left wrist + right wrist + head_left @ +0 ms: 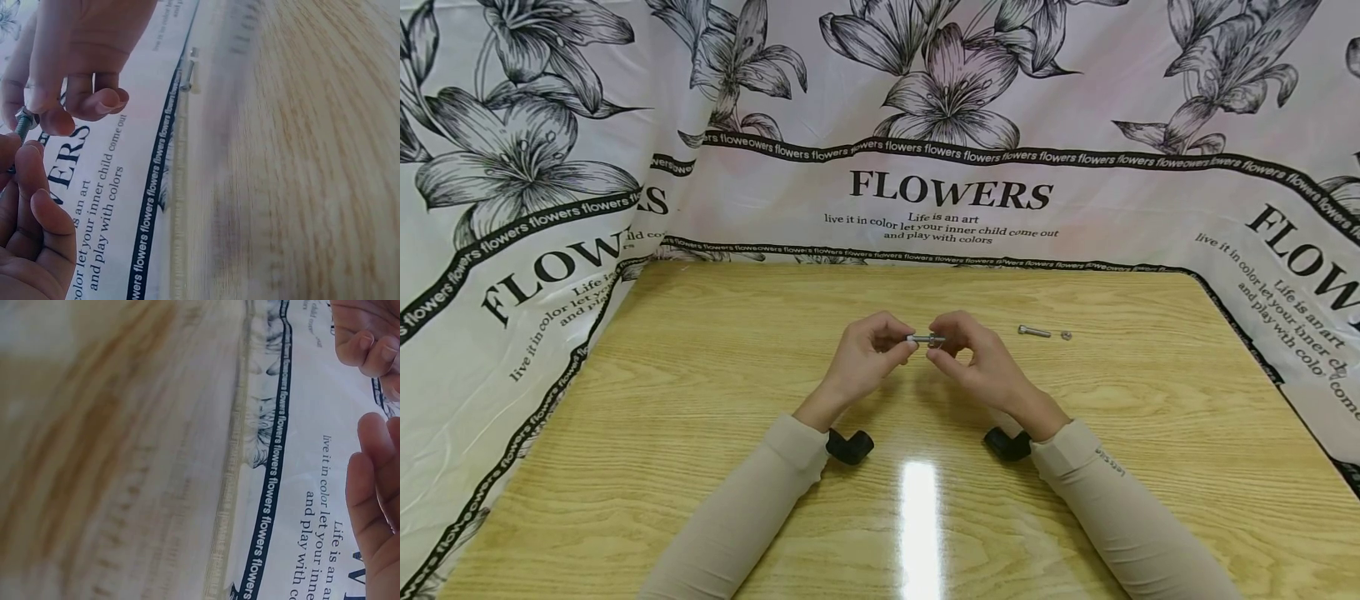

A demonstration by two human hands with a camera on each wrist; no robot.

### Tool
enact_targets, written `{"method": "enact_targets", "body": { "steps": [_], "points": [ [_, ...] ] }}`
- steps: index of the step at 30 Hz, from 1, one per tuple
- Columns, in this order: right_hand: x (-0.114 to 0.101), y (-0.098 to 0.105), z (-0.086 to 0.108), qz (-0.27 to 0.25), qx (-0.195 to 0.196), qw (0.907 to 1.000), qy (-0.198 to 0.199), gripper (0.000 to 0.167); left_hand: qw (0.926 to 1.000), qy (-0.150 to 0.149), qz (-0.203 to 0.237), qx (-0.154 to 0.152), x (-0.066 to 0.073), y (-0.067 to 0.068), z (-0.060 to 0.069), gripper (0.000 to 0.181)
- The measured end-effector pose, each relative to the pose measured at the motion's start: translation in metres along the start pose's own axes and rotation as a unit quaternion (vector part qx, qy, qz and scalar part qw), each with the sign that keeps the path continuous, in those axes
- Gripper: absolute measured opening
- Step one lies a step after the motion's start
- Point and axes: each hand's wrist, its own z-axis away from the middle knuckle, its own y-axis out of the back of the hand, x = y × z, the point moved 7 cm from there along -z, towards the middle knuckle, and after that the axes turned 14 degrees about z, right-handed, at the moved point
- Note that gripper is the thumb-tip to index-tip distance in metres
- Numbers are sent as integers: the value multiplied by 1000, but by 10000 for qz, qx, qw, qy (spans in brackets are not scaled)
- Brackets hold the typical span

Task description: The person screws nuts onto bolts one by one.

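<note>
In the head view, my left hand [867,354] pinches one end of a small metal bolt [922,339], which lies level between the two hands. My right hand [976,354] faces it, thumb and forefinger at a nut [933,340] on the bolt's shank. The left wrist view gives a closer look: the nut [26,116] sits against the right hand's fingertips, and the bolt's threaded shank [22,129] runs down into the left hand's fingers. Only parts of the hands show in the right wrist view; the bolt is hidden there.
A second bolt [1034,332] and a loose nut [1066,335] lie on the wood-grain table [737,333], right of the hands. Black curved pieces [852,448] show by both wrists. A flower-printed cloth [951,196] stands behind the table and along its sides.
</note>
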Motion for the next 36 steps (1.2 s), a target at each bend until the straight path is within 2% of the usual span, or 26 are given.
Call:
{"method": "enact_targets", "body": {
  "steps": [3, 8, 14, 17, 19, 23, 27, 36],
  "points": [
    [-2, 0, -1, -27, 36, 9999, 142, 20, 10000, -16, 12, 6, 0, 0, 0, 12],
    [0, 0, -1, 187, -42, 9998, 5, 12, 10000, -28, 4, 13, -1, 0, 0, 12],
    [1, -2, -1, 221, -124, 9996, -100, 21, 10000, -9, -14, 15, -1, 0, 0, 12],
    [0, -2, 0, 168, -80, 9998, -61, 32, 10000, 1, -18, 0, 0, 0, 0, 12],
    [-1, -1, 0, 104, -16, 9999, 18, 34, 10000, 2, -4, -22, 0, 0, 0, 12],
    [-5, 0, -1, 96, 93, 9998, 132, 23, 10000, 12, -15, -50, 0, 0, 0, 12],
    [-4, 1, -1, 219, 18, 9998, 25, 8, 10000, 8, -16, -53, 0, -1, 1, 12],
    [2, -2, 1, 170, -118, 9996, -167, 22, 10000, -1, -14, -15, -3, 0, 0, 12]
  ]
}}
